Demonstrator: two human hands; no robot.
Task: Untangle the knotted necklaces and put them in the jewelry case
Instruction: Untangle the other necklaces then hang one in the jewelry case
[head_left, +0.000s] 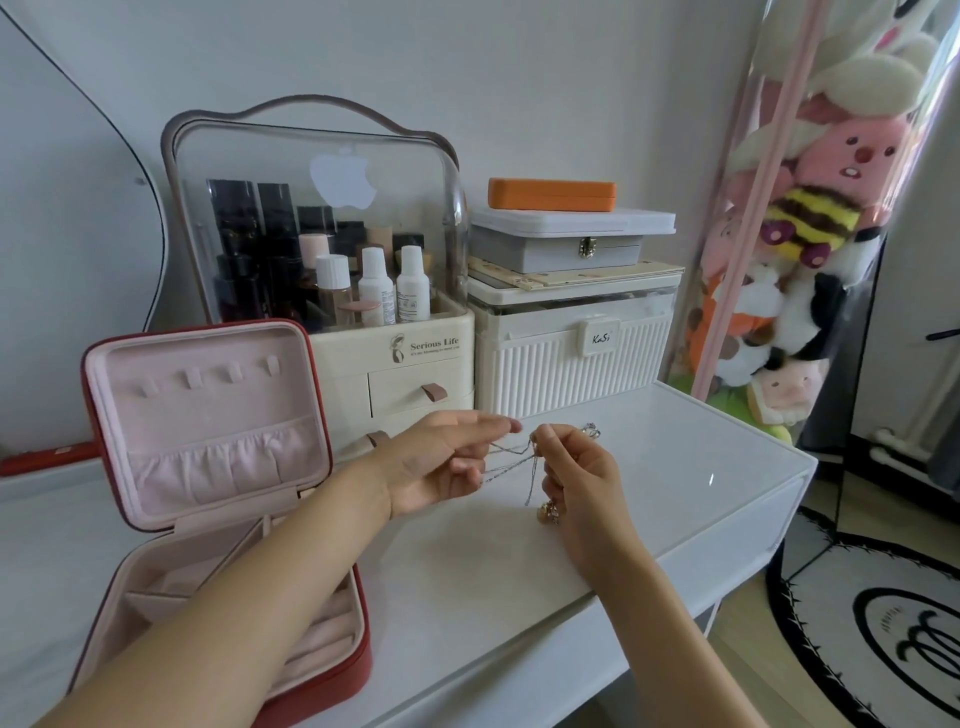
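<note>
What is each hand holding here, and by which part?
The right hand pinches the thin silver tangled necklace chains near their upper knot, pendants dangling below. The left hand has strands running to its fingers; its exact hold cannot be told.

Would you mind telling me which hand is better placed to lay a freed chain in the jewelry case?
Left. The left hand is beside the open jewelry case; the right hand pinches the necklaces farther away.
</note>
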